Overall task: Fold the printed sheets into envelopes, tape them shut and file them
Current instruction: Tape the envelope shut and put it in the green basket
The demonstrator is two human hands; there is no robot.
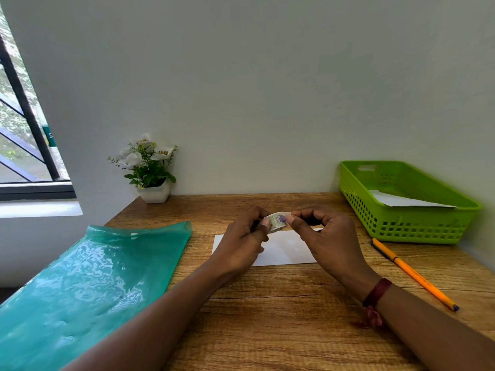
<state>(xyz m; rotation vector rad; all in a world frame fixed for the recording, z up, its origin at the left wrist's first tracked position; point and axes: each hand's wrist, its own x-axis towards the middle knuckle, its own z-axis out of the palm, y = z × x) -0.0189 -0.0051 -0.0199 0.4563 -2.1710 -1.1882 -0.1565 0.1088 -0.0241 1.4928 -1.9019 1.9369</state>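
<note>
A small roll of patterned tape (278,222) is held above the middle of the wooden desk (281,295). My left hand (245,236) grips the roll from the left. My right hand (325,236) pinches the tape's loose end at the roll's right side. Under both hands lies a folded white paper envelope (284,250), flat on the desk and partly hidden by them. A green plastic basket (401,226) at the back right holds a white folded sheet (401,202).
A teal plastic folder (88,285) lies on the left and overhangs the desk's left edge. An orange pen (412,273) lies on the right, in front of the basket. A white pot of flowers (151,172) stands at the back left against the wall.
</note>
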